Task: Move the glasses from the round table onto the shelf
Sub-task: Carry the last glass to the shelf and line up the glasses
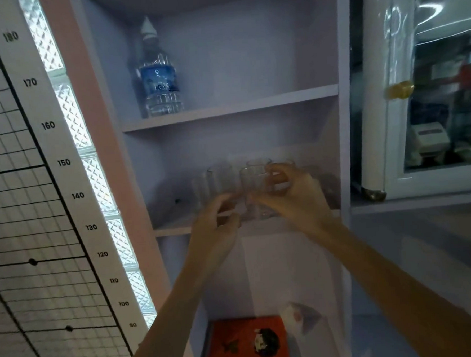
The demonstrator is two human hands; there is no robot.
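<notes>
Two hands reach up to the middle shelf (171,232) of a pale lilac shelf unit. The right hand (293,194) wraps its thumb and fingers round the right side of a clear glass (252,182), holding it upright near the shelf's front edge; blur hides whether its base rests on the board. The left hand (217,223) sits low beside the base of that glass with its fingers bent, and I cannot tell whether it grasps the glass or only comes close. Several other glasses (219,176) stand upright in a cluster further back on the same shelf. One board higher, a water bottle (159,81) with a blue label stands at the left. In the lower compartment lies a red book (247,343). Left of the unit hangs a numbered height chart (62,162) beside glass blocks (70,114); right of it is a glazed cabinet door (392,141) with a brass knob (400,89).
</notes>
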